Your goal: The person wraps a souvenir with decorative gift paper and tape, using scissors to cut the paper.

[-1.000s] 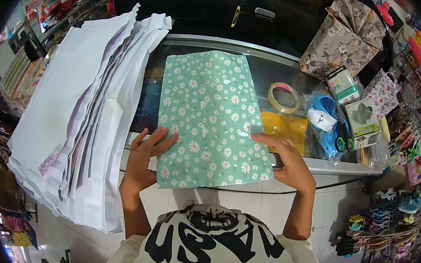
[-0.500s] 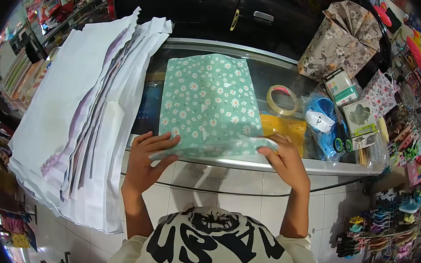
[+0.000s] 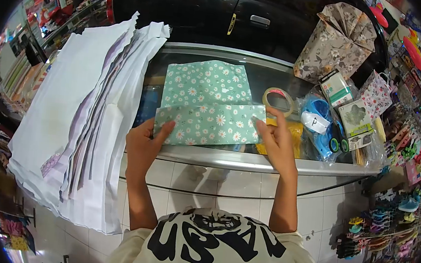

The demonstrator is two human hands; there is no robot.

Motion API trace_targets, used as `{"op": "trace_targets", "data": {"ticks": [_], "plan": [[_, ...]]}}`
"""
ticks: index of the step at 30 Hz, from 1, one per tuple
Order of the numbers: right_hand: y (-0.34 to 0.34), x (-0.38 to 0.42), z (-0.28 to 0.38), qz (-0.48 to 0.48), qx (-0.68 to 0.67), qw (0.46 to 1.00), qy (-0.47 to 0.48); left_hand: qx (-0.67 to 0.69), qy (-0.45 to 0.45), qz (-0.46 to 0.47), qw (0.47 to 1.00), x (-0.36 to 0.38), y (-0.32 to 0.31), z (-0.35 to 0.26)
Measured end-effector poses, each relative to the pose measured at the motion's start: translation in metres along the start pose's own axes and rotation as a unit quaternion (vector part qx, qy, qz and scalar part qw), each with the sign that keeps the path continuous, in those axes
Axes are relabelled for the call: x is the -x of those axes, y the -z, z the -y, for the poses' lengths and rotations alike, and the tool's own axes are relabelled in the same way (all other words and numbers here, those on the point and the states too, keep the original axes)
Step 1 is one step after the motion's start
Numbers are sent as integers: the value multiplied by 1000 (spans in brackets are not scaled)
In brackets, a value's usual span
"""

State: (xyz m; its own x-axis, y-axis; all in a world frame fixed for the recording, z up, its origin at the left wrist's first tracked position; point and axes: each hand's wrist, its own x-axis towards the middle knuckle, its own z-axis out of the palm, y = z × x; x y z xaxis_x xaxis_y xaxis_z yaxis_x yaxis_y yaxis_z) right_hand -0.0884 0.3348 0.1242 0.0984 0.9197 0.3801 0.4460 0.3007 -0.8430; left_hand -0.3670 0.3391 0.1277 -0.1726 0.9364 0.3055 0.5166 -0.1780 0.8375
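Observation:
Green daisy-print wrapping paper (image 3: pixel 207 83) lies on the glass counter, its near part turned up into a wide flat band across the front. My left hand (image 3: pixel 148 134) pinches the band's left end, with the thumb on top and the other fingers mostly hidden beneath. At the right end, my right hand (image 3: pixel 275 135) grips the same band, thumb on the printed face and a finger at the upper corner. Just beyond my right hand are a roll of tape (image 3: pixel 277 101) and a yellow packet (image 3: pixel 291 139).
Large white sheets (image 3: pixel 71 103) are stacked at the left. On the right sit blue items in clear plastic (image 3: pixel 318 122), scissors (image 3: pixel 340 139), small boxes (image 3: pixel 337 89) and a floral-wrapped parcel (image 3: pixel 336 45). The counter's metal edge (image 3: pixel 208 157) runs along the front.
The near part of the paper has been folded up and away from me, now showing as a flat band. Both hands have closed on its ends and moved slightly.

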Motion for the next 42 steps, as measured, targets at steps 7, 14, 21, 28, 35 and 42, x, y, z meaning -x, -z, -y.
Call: {"op": "trace_targets", "data": {"ticks": [7,14,21,28,35,42], "plan": [[-6,12,27,-38,239,946,217,-23,-12,-6,1000,-2,-1,2],[-36,34,44,192,332,897,219,-22,-10,-12,1000,-2,-4,1],[-41,38,34,186,344,894,218,-150,-211,-180,949,10,-10,-8],[-44,43,32,144,361,890,238,-235,-270,101,928,24,-21,-12],[-42,42,32,145,356,891,242,-251,-272,95,924,27,-23,-11],[-40,41,31,161,345,894,236,-247,-280,66,925,29,-28,-8]]}}
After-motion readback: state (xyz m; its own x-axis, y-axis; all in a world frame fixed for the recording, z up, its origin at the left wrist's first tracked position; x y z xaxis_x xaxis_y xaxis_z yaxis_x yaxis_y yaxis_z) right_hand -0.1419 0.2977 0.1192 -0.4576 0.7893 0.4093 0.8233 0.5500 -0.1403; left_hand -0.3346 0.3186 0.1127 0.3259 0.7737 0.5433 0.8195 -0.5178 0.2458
